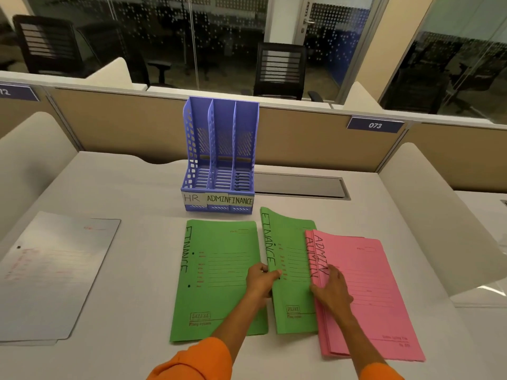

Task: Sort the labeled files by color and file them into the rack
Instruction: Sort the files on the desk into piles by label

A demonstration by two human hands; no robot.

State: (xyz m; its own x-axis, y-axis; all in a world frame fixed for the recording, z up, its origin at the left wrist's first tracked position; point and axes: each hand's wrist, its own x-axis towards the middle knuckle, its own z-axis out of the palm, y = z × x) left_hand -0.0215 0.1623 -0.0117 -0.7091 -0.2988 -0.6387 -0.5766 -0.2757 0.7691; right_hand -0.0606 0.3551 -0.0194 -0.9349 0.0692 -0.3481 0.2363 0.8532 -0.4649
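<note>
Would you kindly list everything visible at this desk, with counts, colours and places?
Plastic three-slot file rack: one, blue, desk centre back, slots empty, labelled HR, ADMIN, FINANCE.
Green FINANCE card folders: two; one flat at centre, one right of it, its left edge lifted.
Pink ADMIN card folders: a stack, count unclear, right, overlapping the second green folder.
White folder: one, far left.
Office chairs: black, behind glass.
Left hand: gripping the lifted green folder's edge.
Right hand: on the pink stack.

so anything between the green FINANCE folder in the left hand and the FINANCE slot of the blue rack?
Nothing visible. The left hand grips the second green FINANCE folder; bare desk lies before the blue plastic rack, whose rightmost FINANCE slot is empty.
</note>
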